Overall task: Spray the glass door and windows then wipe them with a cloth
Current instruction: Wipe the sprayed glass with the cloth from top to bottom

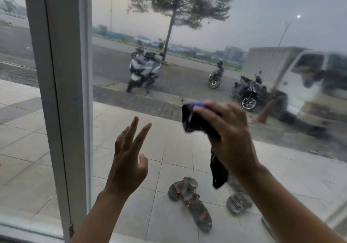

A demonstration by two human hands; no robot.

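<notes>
A large glass pane fills the view, hazy and streaked with wet marks toward the right. My right hand grips a dark cloth with a purple edge, bunched against the glass; a loose end of it hangs down below my wrist. To its left, my left hand is raised with fingers straight and spread, holding nothing, close to the glass. No spray bottle is in view.
A grey-white frame post stands at the left, with another pane beyond it. Outside lie sandals on the tiled walkway; farther off are parked scooters, a white truck and a tree.
</notes>
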